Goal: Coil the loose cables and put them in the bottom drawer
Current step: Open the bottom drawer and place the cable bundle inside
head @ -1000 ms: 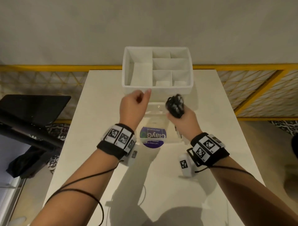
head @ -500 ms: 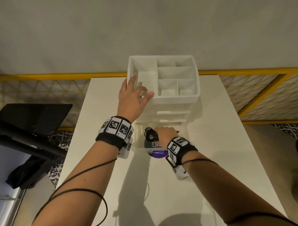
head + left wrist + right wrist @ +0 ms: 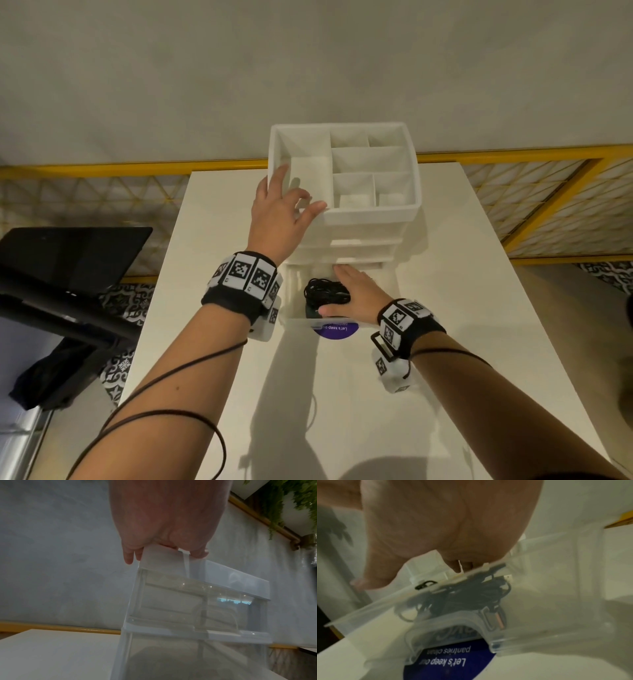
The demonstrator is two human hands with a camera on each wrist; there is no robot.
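A coiled black cable (image 3: 325,291) lies in the pulled-out clear bottom drawer (image 3: 294,317) of a white drawer organizer (image 3: 370,219). My right hand (image 3: 356,291) hovers flat over the drawer just right of the coil, fingers straight and pointing to the back, thumb in front of the coil. The right wrist view shows the cable (image 3: 471,592) through the drawer's front wall (image 3: 539,601), below the right hand (image 3: 436,527). My left hand (image 3: 284,205) rests on the organizer's top left front corner, fingers along the left wall and thumb on the front rim. The left wrist view shows the same left hand (image 3: 164,520) on that corner (image 3: 205,608).
The organizer stands at the back of a white table (image 3: 445,342), its top tray split into several bare compartments. A purple round sticker (image 3: 335,331) lies under the drawer's front. A black stand (image 3: 68,267) is left of the table, a yellow railing (image 3: 513,154) behind.
My right hand brought the coil down from above into the bottom drawer and let go of it, now lying flat. My left hand moved from mid-air onto the organizer's top corner.
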